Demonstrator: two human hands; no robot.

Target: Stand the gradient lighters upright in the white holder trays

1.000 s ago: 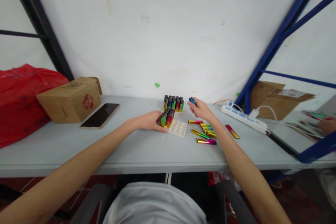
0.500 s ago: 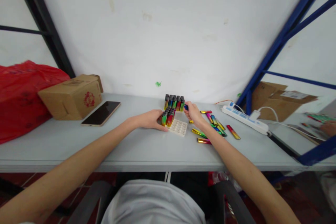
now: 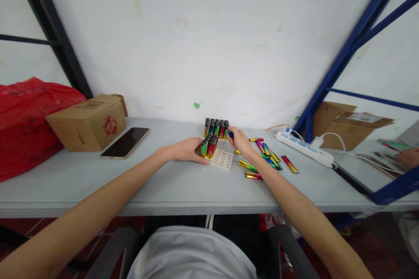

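We wear a light grey top (image 3: 191, 255), softly creased and rounded at the front, and black legwear (image 3: 234, 231) with two thin white lines, cords or stripes. Our hands (image 3: 186, 149) and forearms (image 3: 303, 205) are bare.

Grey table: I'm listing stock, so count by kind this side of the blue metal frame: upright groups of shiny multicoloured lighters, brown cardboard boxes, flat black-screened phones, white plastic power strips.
Upright lighter groups: 2
Cardboard box: 1
Phone: 1
Power strip: 1
Total: 5
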